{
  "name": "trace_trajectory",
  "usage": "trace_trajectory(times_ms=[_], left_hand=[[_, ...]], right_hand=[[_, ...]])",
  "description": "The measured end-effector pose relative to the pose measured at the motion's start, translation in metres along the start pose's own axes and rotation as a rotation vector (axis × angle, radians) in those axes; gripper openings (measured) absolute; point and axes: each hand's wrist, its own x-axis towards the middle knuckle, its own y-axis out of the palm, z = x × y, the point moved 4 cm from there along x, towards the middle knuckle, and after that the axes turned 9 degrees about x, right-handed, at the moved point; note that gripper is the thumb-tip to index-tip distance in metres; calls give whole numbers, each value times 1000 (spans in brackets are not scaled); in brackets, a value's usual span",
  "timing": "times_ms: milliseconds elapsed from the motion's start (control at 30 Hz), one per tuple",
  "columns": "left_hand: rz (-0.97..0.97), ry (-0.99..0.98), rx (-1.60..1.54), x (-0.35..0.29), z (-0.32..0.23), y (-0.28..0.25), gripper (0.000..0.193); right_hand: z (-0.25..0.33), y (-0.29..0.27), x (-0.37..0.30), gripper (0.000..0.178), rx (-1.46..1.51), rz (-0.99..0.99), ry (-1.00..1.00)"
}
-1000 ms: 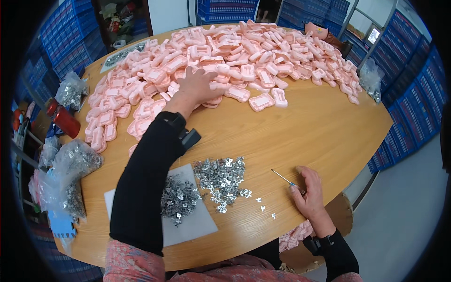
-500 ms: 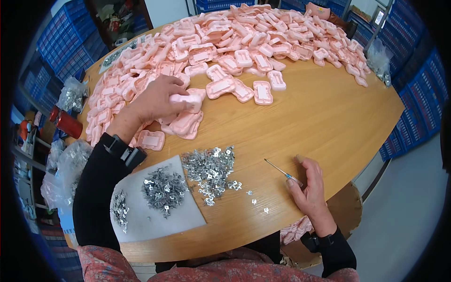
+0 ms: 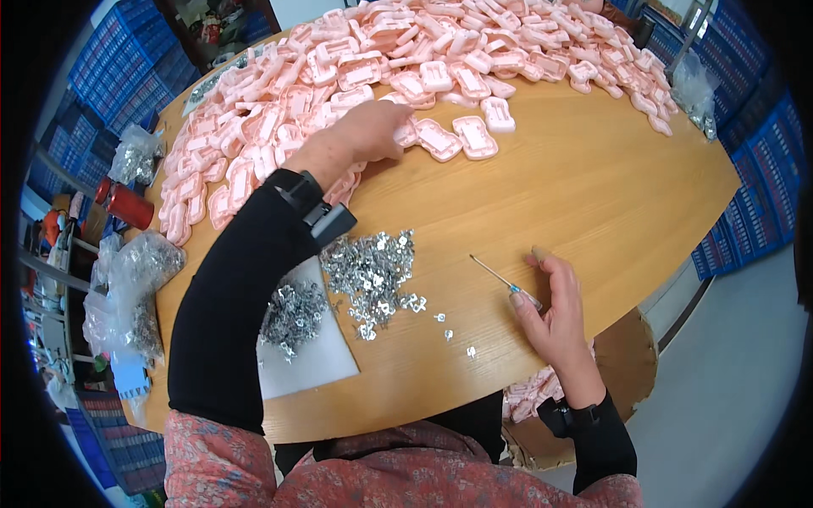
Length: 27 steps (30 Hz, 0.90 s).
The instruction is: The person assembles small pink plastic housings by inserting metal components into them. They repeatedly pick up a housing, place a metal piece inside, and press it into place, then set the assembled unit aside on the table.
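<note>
My left hand (image 3: 368, 134) reaches over the near edge of a heap of pink molded plastic shells (image 3: 296, 102). Its fingers are closed on one pink shell (image 3: 408, 134), mostly hidden by the hand. To its right lie several loose shells, one of them (image 3: 476, 137) with its hollow side up. At the right, my right hand (image 3: 555, 317) rests on the table with fingers loosely curled around a small screwdriver (image 3: 527, 298). The thumb lies against its clear handle, and the thin shaft points away to the left.
Small silvery metal clips (image 3: 373, 275) lie in a pile on the wooden table (image 3: 593, 203); another pile (image 3: 294, 317) sits on a white foam sheet (image 3: 326, 368). Few clips lie singly. Bags of metal parts (image 3: 144, 288) and a red can (image 3: 125, 206) stand left. A cardboard box (image 3: 627, 364) holds pink pieces below the edge.
My left hand has moved right and away from me, from one pink shell to another. My sleeve now covers part of the foam sheet. The right hand and screwdriver stay in place.
</note>
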Motion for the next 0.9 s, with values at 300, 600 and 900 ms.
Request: trace_trajectory(times_ms=[300,600,900], left_hand=[[-153,8,-842,-73,11,-42,72],[-237,-41,-703,-168,-40,-64,68],[-505,108,-290,-225,-87,-77,56]], right_hand=[[1,0,-2,53,4,-7,8],[2,0,-5,45,31,-42,-31],[29,-9,-11,35,-70,-97,-152]])
